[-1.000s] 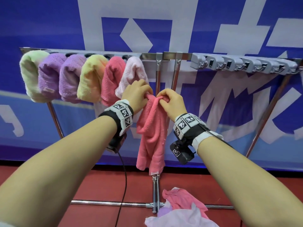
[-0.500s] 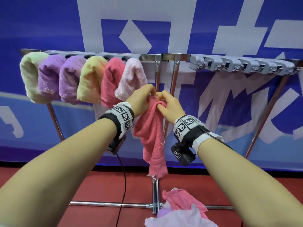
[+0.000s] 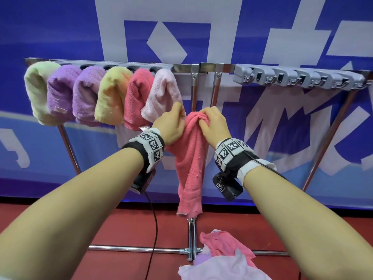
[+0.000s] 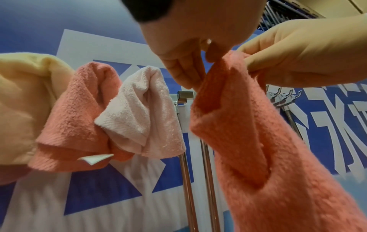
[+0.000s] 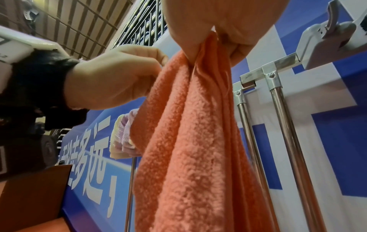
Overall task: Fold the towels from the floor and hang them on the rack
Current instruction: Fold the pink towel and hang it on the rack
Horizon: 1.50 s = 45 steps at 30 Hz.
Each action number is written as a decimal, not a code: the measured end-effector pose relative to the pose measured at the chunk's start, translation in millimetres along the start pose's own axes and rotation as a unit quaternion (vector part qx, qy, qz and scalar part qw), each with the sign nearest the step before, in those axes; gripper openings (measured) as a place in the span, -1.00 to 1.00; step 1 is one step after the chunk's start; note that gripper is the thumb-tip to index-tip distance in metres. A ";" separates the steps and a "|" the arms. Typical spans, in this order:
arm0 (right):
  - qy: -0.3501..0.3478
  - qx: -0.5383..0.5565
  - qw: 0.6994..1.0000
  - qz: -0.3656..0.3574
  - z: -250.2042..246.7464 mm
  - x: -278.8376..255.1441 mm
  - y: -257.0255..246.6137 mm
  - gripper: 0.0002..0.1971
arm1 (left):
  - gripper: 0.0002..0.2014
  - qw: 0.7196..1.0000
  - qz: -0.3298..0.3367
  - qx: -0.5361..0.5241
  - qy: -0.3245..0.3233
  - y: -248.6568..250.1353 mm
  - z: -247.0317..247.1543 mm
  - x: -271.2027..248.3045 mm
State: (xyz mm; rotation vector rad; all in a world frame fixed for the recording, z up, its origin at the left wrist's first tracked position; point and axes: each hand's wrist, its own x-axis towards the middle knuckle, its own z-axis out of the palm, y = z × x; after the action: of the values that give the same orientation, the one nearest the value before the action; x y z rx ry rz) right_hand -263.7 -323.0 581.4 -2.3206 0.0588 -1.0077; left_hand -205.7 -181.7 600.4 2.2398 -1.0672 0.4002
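In the head view, the left hand point(image 3: 171, 126) and the right hand point(image 3: 214, 124) both grip the top of a coral pink terry towel point(image 3: 189, 164), which hangs in front of the chrome metal rack point(image 3: 203, 67).

In the left wrist view, the left fingers point(image 4: 178, 69) pinch its folded top edge.

In the right wrist view, the right fingers point(image 5: 236, 47) are closed around the bunched cloth.

Red floor point(image 3: 125, 223) with towel heap point(image 3: 224, 257) beside rack base point(image 3: 190, 249).
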 end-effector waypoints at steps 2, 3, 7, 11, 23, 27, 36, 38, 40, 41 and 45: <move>0.020 -0.001 1.000 0.012 -1.7 -0.7 2.1 -0.91 | -0.83 1.000 0.013 -0.013 -0.016 -3.0 1.0 -5.6; 0.027 -0.001 1.000 0.016 -2.4 -1.3 2.8 -0.92 | -0.77 0.999 0.024 -0.017 -0.028 -4.7 2.2 -7.8; 0.035 0.043 0.998 0.036 -9.1 -2.8 1.9 -0.92 | -0.58 0.995 0.054 0.028 -0.081 -13.9 8.6 -6.9; 0.025 0.043 0.997 0.060 -10.6 -2.4 5.2 -0.83 | -0.67 0.991 0.049 0.075 -0.098 -17.7 17.0 -3.7; -0.035 -0.057 0.993 0.093 -20.3 -12.3 32.7 -0.87 | -0.80 0.998 -0.010 0.049 -0.036 -22.2 6.9 9.1; -0.068 -0.206 0.975 0.039 -21.9 -16.7 29.6 -0.77 | -0.73 0.993 -0.023 0.090 -0.074 -28.1 7.1 10.6; -0.109 -0.289 0.951 -0.012 -14.3 -13.5 37.5 -0.71 | -0.83 0.980 -0.021 0.186 -0.073 -30.1 3.9 4.4; -0.123 -0.250 0.960 -0.002 -14.0 -14.2 37.1 -0.66 | -0.83 0.978 -0.023 0.194 -0.080 -28.2 4.1 3.6; -0.129 -0.235 0.963 0.000 -12.9 -15.2 36.5 -0.57 | -0.78 0.973 -0.026 0.210 -0.088 -27.1 4.3 4.3; -0.129 -0.233 0.964 -0.002 -12.4 -15.8 36.8 -0.54 | -0.74 0.972 -0.024 0.215 -0.091 -26.5 3.4 4.4; -0.152 -0.242 0.958 -0.009 -13.1 -17.6 37.5 -0.62 | -0.70 0.963 0.017 0.235 -0.130 -25.7 -0.9 5.3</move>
State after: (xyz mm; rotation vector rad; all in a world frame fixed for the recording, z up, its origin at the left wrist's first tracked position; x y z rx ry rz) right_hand -278.0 -355.7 556.5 -2.9035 0.1769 -0.6838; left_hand -182.4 -171.9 593.5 2.7567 -1.2484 0.4150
